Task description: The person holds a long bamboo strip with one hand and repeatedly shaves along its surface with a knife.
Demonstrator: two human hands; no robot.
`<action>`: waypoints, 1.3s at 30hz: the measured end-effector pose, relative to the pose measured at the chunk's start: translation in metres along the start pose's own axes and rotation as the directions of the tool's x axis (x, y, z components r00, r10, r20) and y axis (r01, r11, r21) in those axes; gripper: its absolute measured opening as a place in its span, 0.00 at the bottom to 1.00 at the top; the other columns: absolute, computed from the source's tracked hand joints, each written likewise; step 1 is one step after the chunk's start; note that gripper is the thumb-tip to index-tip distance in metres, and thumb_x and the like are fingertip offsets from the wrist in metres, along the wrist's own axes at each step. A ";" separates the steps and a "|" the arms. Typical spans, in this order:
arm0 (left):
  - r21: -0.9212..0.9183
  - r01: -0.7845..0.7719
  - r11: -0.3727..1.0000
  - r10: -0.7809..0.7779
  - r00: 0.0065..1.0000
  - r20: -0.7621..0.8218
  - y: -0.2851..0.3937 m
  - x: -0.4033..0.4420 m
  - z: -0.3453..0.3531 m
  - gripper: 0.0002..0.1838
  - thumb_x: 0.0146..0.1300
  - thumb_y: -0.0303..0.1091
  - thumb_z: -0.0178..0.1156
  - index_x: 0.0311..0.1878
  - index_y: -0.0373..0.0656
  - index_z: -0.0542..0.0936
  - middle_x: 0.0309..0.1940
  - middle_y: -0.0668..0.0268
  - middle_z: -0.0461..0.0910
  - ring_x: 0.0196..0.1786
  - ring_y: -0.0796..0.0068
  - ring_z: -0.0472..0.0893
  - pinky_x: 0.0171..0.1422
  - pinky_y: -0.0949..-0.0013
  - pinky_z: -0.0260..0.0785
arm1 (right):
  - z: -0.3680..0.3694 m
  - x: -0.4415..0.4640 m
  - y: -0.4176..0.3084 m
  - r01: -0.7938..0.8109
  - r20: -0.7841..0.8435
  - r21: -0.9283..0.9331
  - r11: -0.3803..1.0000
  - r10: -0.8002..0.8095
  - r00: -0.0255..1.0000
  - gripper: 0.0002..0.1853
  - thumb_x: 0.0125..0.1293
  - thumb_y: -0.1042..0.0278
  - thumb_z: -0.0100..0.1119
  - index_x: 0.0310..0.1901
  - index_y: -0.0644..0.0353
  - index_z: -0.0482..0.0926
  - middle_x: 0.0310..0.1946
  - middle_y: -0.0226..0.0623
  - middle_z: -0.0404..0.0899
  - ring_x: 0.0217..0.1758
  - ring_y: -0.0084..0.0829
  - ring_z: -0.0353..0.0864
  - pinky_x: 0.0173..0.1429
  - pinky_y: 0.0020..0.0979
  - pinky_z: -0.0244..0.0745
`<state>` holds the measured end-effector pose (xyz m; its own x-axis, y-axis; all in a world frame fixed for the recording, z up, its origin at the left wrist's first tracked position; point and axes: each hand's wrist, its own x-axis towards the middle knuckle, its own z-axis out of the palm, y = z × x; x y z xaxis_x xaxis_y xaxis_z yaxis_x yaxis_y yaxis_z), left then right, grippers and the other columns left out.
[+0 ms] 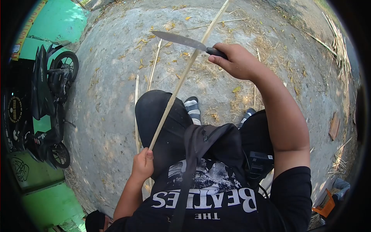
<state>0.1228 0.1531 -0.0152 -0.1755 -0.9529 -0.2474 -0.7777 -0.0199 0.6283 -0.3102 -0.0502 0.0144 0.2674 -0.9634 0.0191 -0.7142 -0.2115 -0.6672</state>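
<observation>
A long, thin, pale strip that looks like bamboo (186, 75) slants across my right-of-left thigh area, from low left to the top edge of the view. My left hand (143, 164) is closed round its lower end, beside my bent knee. Farther up, my right hand (235, 61) grips the dark handle of a knife (179, 40). The long blade points left and crosses the strip close to the handle, appearing to touch it. More pale strips (136, 112) lie on the ground beyond the knee.
Dry leaves and shavings litter the concrete ground (104, 116). A black motorcycle (54, 89) stands at the left by a green wall (58, 23). At the right are a pile of strips (338, 50), a brown piece (334, 125) and an orange container (326, 205). Part of another person shows at the lower left.
</observation>
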 end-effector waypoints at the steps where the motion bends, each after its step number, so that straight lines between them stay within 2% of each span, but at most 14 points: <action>1: -0.004 0.005 1.000 -0.005 1.000 0.005 -0.001 0.000 -0.001 0.32 0.83 0.56 0.44 0.29 0.37 0.71 0.19 0.52 0.73 0.24 0.48 0.79 0.30 0.55 0.67 | 0.002 -0.002 -0.005 0.052 0.071 -0.012 0.999 -0.051 0.996 0.24 0.76 0.44 0.60 0.47 0.63 0.82 0.32 0.51 0.83 0.38 0.52 0.83 0.44 0.48 0.75; 3: -0.015 0.016 1.000 -0.016 1.000 0.018 -0.003 -0.001 -0.001 0.32 0.83 0.56 0.44 0.29 0.37 0.72 0.19 0.53 0.73 0.24 0.50 0.80 0.30 0.56 0.67 | 0.007 -0.007 -0.016 0.155 0.215 -0.028 0.988 -0.145 0.966 0.23 0.76 0.45 0.61 0.44 0.63 0.81 0.28 0.50 0.80 0.33 0.49 0.81 0.39 0.46 0.72; 4: -0.029 0.023 0.999 -0.022 0.999 0.028 -0.004 0.000 -0.001 0.32 0.83 0.56 0.44 0.29 0.37 0.73 0.19 0.53 0.74 0.24 0.51 0.80 0.30 0.57 0.67 | 0.006 -0.010 -0.028 0.096 0.291 -0.009 0.995 -0.089 0.953 0.25 0.75 0.43 0.61 0.44 0.63 0.83 0.28 0.51 0.80 0.34 0.51 0.82 0.40 0.47 0.73; 8: -0.105 0.081 0.991 -0.073 0.994 0.081 -0.012 0.001 -0.005 0.32 0.83 0.56 0.44 0.29 0.37 0.73 0.19 0.55 0.74 0.24 0.54 0.80 0.30 0.58 0.67 | 0.010 -0.007 -0.034 0.068 0.446 -0.060 0.996 -0.035 0.894 0.33 0.76 0.34 0.54 0.51 0.63 0.86 0.38 0.51 0.87 0.46 0.53 0.86 0.52 0.49 0.79; 12: -0.038 0.002 0.999 -0.002 1.000 -0.004 -0.008 0.001 0.001 0.32 0.83 0.55 0.44 0.29 0.37 0.73 0.18 0.55 0.74 0.24 0.54 0.80 0.30 0.59 0.67 | 0.006 0.000 -0.025 -0.033 0.407 -0.066 0.997 0.058 0.911 0.33 0.77 0.35 0.52 0.52 0.64 0.86 0.38 0.52 0.87 0.46 0.52 0.87 0.53 0.49 0.79; 18: 0.022 0.011 1.000 -0.009 0.999 -0.050 -0.002 -0.002 0.005 0.31 0.83 0.54 0.46 0.28 0.37 0.73 0.17 0.56 0.74 0.23 0.55 0.80 0.29 0.59 0.67 | 0.014 -0.003 -0.032 -0.011 0.481 -0.026 1.000 0.022 0.877 0.34 0.77 0.34 0.52 0.52 0.65 0.85 0.39 0.52 0.87 0.47 0.53 0.86 0.53 0.49 0.78; 21: -0.093 0.074 0.993 -0.076 0.997 -0.017 -0.005 -0.003 0.004 0.31 0.84 0.53 0.46 0.28 0.37 0.73 0.17 0.56 0.74 0.22 0.54 0.79 0.29 0.59 0.67 | 0.018 0.007 -0.012 -0.070 0.441 0.014 0.997 0.056 0.896 0.37 0.76 0.31 0.51 0.52 0.65 0.85 0.41 0.53 0.87 0.49 0.51 0.86 0.54 0.48 0.78; 24: -0.076 0.071 0.995 -0.073 0.997 -0.023 -0.005 -0.003 0.002 0.31 0.84 0.53 0.46 0.28 0.37 0.73 0.17 0.56 0.74 0.21 0.55 0.79 0.28 0.59 0.66 | 0.023 0.017 -0.005 -0.126 0.430 0.020 0.992 0.105 0.897 0.37 0.76 0.30 0.50 0.53 0.64 0.85 0.42 0.52 0.87 0.50 0.50 0.86 0.55 0.48 0.78; 27: -0.025 0.039 0.999 -0.040 0.999 -0.036 -0.001 -0.002 0.003 0.30 0.84 0.52 0.46 0.28 0.37 0.73 0.17 0.55 0.73 0.21 0.51 0.78 0.27 0.57 0.66 | 0.025 0.003 -0.024 -0.033 0.451 -0.012 0.999 0.035 0.892 0.34 0.77 0.33 0.52 0.47 0.65 0.84 0.31 0.47 0.83 0.38 0.42 0.84 0.45 0.45 0.76; 31: 0.066 0.015 0.998 -0.009 0.997 -0.083 0.000 -0.005 0.010 0.29 0.83 0.51 0.47 0.28 0.38 0.71 0.17 0.50 0.73 0.23 0.42 0.78 0.28 0.51 0.65 | 0.035 0.008 -0.003 0.023 0.371 0.082 0.996 -0.052 0.927 0.34 0.77 0.33 0.54 0.45 0.65 0.83 0.31 0.47 0.83 0.38 0.42 0.84 0.44 0.45 0.76; 32: 0.089 0.005 0.996 0.005 0.995 -0.103 0.003 -0.005 0.012 0.29 0.83 0.51 0.47 0.27 0.38 0.71 0.17 0.49 0.73 0.23 0.40 0.78 0.28 0.50 0.65 | 0.029 0.012 0.002 -0.029 0.374 0.047 0.998 0.009 0.927 0.33 0.77 0.34 0.54 0.45 0.66 0.84 0.30 0.46 0.82 0.36 0.41 0.82 0.43 0.44 0.75; 35: 0.147 0.012 0.989 0.006 0.993 -0.120 0.005 -0.005 0.011 0.28 0.83 0.50 0.47 0.28 0.38 0.70 0.18 0.47 0.74 0.25 0.36 0.77 0.28 0.47 0.65 | 0.023 0.016 -0.004 -0.116 0.387 -0.003 0.993 0.108 0.916 0.36 0.76 0.32 0.52 0.52 0.65 0.85 0.40 0.51 0.86 0.47 0.50 0.86 0.52 0.47 0.77; 36: 0.164 0.018 0.986 0.001 0.993 -0.115 0.005 -0.005 0.011 0.28 0.83 0.50 0.47 0.28 0.38 0.70 0.18 0.47 0.74 0.25 0.36 0.77 0.29 0.46 0.65 | 0.022 0.012 -0.013 -0.143 0.405 0.009 0.990 0.127 0.906 0.36 0.76 0.32 0.52 0.51 0.65 0.85 0.41 0.53 0.86 0.48 0.51 0.86 0.53 0.47 0.78; 39: 0.199 0.021 0.980 0.005 0.992 -0.129 0.011 -0.006 0.012 0.27 0.83 0.50 0.47 0.29 0.39 0.70 0.19 0.46 0.74 0.26 0.34 0.77 0.29 0.44 0.65 | 0.034 0.003 -0.017 0.003 0.407 -0.013 1.000 0.003 0.914 0.35 0.77 0.32 0.53 0.47 0.66 0.84 0.32 0.48 0.84 0.39 0.44 0.84 0.45 0.45 0.76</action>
<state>0.1080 0.1625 -0.0159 -0.0999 -0.9840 -0.1476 -0.8860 0.0204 0.4633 -0.2749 -0.0437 0.0007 0.5051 -0.8138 -0.2874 -0.7221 -0.2161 -0.6572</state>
